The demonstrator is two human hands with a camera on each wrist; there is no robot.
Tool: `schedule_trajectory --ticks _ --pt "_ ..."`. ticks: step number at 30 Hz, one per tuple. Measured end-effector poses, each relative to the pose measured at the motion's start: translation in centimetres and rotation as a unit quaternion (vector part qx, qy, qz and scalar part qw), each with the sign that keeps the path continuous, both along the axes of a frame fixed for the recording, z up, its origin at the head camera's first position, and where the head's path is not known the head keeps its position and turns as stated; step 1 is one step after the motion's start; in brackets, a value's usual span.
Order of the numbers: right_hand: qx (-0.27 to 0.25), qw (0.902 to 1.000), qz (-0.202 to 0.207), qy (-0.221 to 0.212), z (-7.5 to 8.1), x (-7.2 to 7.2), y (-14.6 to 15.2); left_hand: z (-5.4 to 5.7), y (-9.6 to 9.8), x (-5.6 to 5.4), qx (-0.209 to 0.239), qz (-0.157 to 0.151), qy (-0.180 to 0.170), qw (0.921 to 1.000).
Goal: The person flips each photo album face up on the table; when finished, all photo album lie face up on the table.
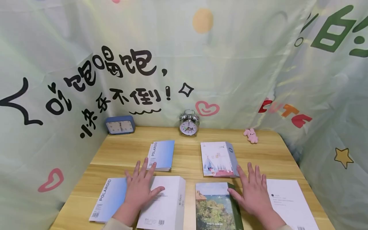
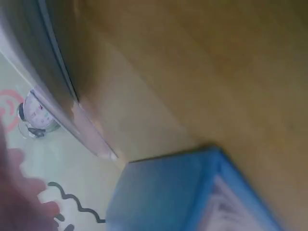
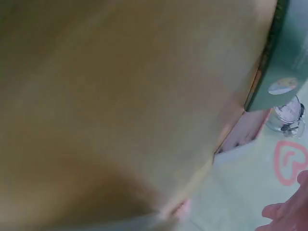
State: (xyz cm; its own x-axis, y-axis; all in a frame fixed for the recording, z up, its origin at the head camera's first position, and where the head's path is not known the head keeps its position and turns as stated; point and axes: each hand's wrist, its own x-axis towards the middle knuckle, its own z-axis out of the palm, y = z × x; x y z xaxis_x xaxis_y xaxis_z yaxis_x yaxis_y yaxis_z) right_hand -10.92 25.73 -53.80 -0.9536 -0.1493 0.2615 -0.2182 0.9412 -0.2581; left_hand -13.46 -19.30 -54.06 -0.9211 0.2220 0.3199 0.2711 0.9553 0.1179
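Observation:
My left hand (image 1: 141,188), fingers spread and straight, is over the gap between a blue-and-white POLAROID album (image 1: 110,201) and a white album (image 1: 161,210). A second POLAROID album (image 1: 163,153) is just beyond its fingertips. My right hand (image 1: 254,195) is likewise spread, between a green-spined PHOTO ALBUM (image 1: 214,207) with a painted garden cover and another white album (image 1: 290,201). Past its fingers lies an album with a tent drawing (image 1: 217,159). Nothing is gripped by either hand. Whether they touch the albums I cannot tell. Both wrist views are blurred.
Along the back of the wooden table (image 1: 155,132) stand a blue rectangular clock (image 1: 120,125) and a silver twin-bell alarm clock (image 1: 189,124). A small pink rabbit figure (image 1: 251,136) lies at the back right. Printed fabric (image 1: 235,64) hangs behind and at both sides.

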Motion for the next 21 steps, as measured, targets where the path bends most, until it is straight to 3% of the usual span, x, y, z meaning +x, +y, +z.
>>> schedule_trajectory --ticks 4,8,11,17,21 --pt "-0.015 0.9999 -0.002 0.008 2.0 -1.0 -0.2 2.0 0.0 -1.3 0.012 -0.008 0.021 0.9997" --pt "-0.035 0.9986 0.010 0.038 4.3 -2.5 -1.7 3.8 -0.2 -3.1 0.029 0.009 0.007 0.9995" --pt "-0.055 0.9974 0.024 0.041 5.6 -4.0 -3.5 4.7 -0.3 -4.7 0.074 0.017 -0.013 0.9971" --pt "-0.112 0.9922 0.037 -0.039 6.9 -7.2 -8.2 5.4 -0.2 -7.7 0.193 0.050 -0.084 0.9762" --pt "-0.144 0.9854 0.038 -0.082 7.0 -8.9 -11.6 5.0 -0.1 -9.3 0.228 0.082 -0.131 0.9613"
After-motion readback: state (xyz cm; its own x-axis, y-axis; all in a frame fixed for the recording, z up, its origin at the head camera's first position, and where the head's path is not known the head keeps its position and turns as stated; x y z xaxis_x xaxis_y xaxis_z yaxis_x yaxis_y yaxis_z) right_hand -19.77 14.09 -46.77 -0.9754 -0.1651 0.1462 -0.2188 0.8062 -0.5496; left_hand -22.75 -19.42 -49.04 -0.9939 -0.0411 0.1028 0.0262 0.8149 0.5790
